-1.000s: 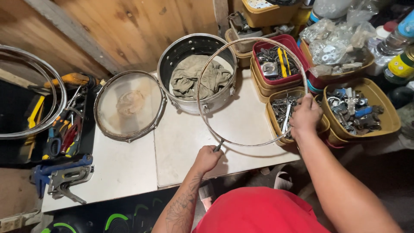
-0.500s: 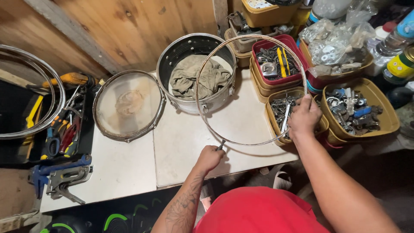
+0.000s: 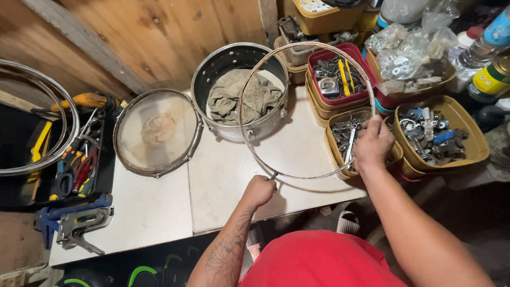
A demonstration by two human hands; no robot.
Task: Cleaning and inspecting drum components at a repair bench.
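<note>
Thin metal hoop (image 3: 241, 114) was held above the white worktop (image 3: 159, 212) by both hands, tilted: near edge low by the worktop's front, far edge raised over the open drum shell (image 3: 212, 69) and the red tub of hardware (image 3: 326, 56). As seen from the head camera, the hoop read as an oval, long axis running from near-left to far-right; its open face was turned up toward the camera. Left hand (image 3: 258, 191) was closed in a fist on the hoop's near edge, fingers wrapped around the rim. Right hand (image 3: 373, 143) gripped the hoop's right edge, fingers curled over the wire, just above a yellow tub of small metal parts (image 3: 340, 133). Drum shell stood upright on the worktop with a crumpled olive cloth (image 3: 239, 98) inside it. Beside it to the left lay a drum head with a translucent skin (image 3: 156, 133), flat on the worktop. Another yellow tub of parts (image 3: 467, 133) sat to the right of the right hand. At far left: two more hoops (image 3: 64, 138), pliers with coloured handles (image 3: 74, 170), and a blue staple gun (image 3: 74, 220) near the front corner
</note>
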